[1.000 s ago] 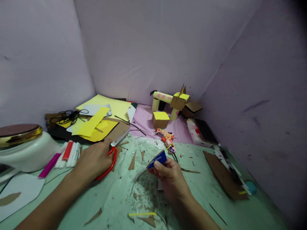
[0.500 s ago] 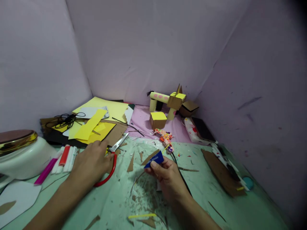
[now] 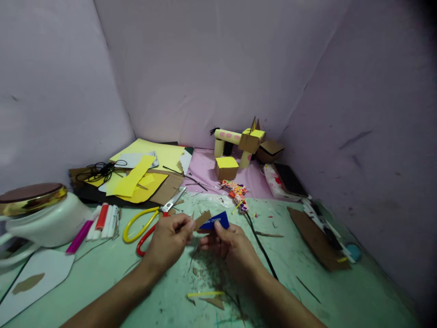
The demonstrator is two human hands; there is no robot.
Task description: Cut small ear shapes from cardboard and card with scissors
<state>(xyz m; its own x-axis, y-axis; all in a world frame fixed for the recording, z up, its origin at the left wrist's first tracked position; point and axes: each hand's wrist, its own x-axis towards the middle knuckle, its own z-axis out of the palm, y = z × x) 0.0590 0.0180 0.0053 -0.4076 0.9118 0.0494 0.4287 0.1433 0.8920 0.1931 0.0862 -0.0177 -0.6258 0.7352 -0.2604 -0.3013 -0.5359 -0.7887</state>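
Both hands meet over the green mat (image 3: 307, 291) on a small cardboard piece (image 3: 210, 221), blue on one side and brown on the other. My left hand (image 3: 169, 241) pinches its brown left end between thumb and fingers. My right hand (image 3: 227, 243) grips its blue right end with fingers curled. Scissors (image 3: 150, 218) with one yellow and one red handle lie on the mat just left of my left hand, untouched.
Yellow paper and cardboard sheets (image 3: 139, 180) lie at back left with black cord. Markers (image 3: 102, 218) and a white pot with a gold lid (image 3: 37, 209) sit at left. A cardboard animal model (image 3: 242, 146), a patterned glue gun (image 3: 235, 191) and cardboard scraps (image 3: 316, 232) lie behind and right.
My left hand let go of the scissors, which now lie on the mat, and moved right to take the brown end of the piece held by my right hand.
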